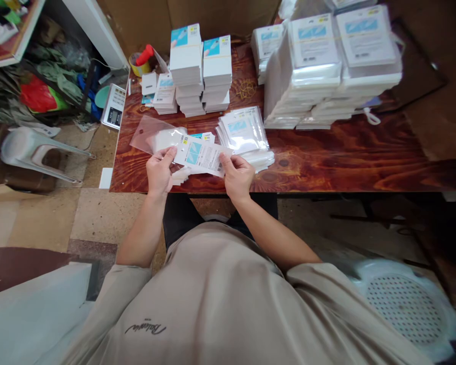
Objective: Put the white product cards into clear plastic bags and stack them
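We see the left hand [160, 170] pinching the mouth of a clear plastic sleeve [154, 136] between thumb and fingertips, sleeve lying flat on the wooden table [327, 157] and trailing away to the left. The right hand [236, 175] pinches the near edge of a printed card [200, 154], thumb on top, other fingers curled under; the card's far end sits at the sleeve opening, touching or just inside, we cannot tell which. Step in hand, as we judge it: sliding the card into the sleeve. The next move calls for holding the mouth open with the left fingers while the right pushes the card in straight, so the corners do not catch.

Outward from the hands: a fanned pile of bagged cards [245, 133] just beyond the right hand, a few loose cards under the left hand at the table edge. Further back, tall stacks of white cards [200, 71], bundles of finished packs [327, 66] on the right, rubber bands [246, 88], a tape roll [140, 63]. A scale [114, 105] sits beside the table's left end.

Hard to read: card print is too small, the sleeve opening is hidden by fingers, the top bundles are cut off by the frame, and the right side is dark.
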The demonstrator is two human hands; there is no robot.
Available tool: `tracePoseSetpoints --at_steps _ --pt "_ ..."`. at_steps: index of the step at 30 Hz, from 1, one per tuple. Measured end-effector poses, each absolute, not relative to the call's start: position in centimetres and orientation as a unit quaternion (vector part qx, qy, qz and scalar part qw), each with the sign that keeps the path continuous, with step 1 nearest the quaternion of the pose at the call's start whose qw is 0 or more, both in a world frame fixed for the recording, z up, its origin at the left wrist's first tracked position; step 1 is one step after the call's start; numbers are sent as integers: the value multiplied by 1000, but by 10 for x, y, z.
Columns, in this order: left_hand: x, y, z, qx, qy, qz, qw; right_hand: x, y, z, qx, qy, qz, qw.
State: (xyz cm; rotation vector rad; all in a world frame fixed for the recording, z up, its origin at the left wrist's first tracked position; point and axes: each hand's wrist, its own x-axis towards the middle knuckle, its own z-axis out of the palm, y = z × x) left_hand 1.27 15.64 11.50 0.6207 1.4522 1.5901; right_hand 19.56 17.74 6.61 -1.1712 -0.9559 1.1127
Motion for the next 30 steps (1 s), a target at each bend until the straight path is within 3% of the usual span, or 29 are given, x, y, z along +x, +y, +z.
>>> tracePoseSetpoints --at_steps 10,15,20,26,28,30 --pt "9 145 123 284 612 599 431 202 169 73 -525 -458 413 586" --pt "10 138 127 274 619 589 441 200 162 74 -548 -494 321 594" --pt "20 132 121 284 605 578 468 200 162 83 -491 -442 452 599" --pt "17 134 125 280 569 621 461 223 167 83 -327 -556 678 352" --pt "19 132 127 294 557 609 482 221 166 78 -326 -562 666 368" --pt "23 128 127 317 552 574 515 213 164 74 -382 -567 584 437"
